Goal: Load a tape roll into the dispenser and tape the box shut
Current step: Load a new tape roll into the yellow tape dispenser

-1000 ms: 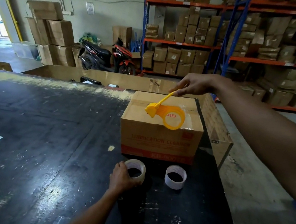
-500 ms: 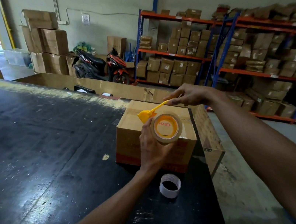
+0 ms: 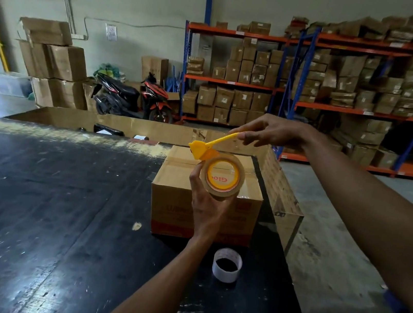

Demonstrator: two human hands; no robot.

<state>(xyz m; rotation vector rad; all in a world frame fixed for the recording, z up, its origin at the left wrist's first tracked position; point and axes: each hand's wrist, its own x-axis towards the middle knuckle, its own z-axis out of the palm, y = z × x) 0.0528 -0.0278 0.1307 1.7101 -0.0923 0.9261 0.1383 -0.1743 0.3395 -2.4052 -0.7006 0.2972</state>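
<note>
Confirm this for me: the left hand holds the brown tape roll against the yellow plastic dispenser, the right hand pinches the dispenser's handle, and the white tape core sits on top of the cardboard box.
One detail is wrong. In the head view, the white tape core stands on the black table, in front of the cardboard box, not on top of it. The rest holds: the left hand holds the brown tape roll against the yellow plastic dispenser, and the right hand pinches its handle.

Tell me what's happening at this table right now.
A person is fitting a brown roll of packing tape onto a yellow plastic tape dispenser. The left hand grips the roll from below, and the right hand pinches the dispenser's thin handle. Both are held above a closed brown cardboard box on the black table. A white, nearly empty tape core stands in front of the box.
</note>
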